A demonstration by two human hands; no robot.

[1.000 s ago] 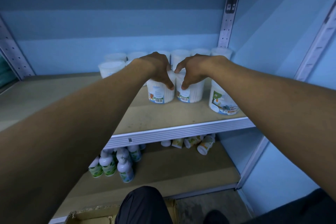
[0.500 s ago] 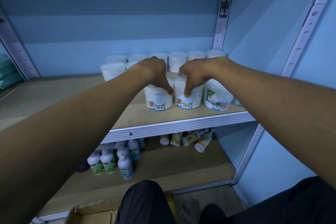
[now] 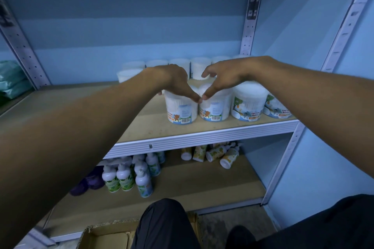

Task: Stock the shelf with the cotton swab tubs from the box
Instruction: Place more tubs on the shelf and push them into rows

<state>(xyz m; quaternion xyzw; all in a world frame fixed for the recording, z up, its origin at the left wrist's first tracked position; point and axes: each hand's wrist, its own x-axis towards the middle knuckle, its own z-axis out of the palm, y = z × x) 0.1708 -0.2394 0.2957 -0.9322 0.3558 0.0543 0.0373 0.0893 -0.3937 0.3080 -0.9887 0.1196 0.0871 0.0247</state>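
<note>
Our left hand [image 3: 174,83] and right hand [image 3: 224,77] each loosely cup a tub [image 3: 180,107] by its lid; we judge tubs light, rigid, smooth-walled.

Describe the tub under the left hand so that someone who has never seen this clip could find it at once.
Find the upper shelf, then its front row of four cotton swab tubs. It is the leftmost tub, under the left hand. Unlike the two right-hand tubs, it shows a barcode, and alone has a small bear beside it.
</note>
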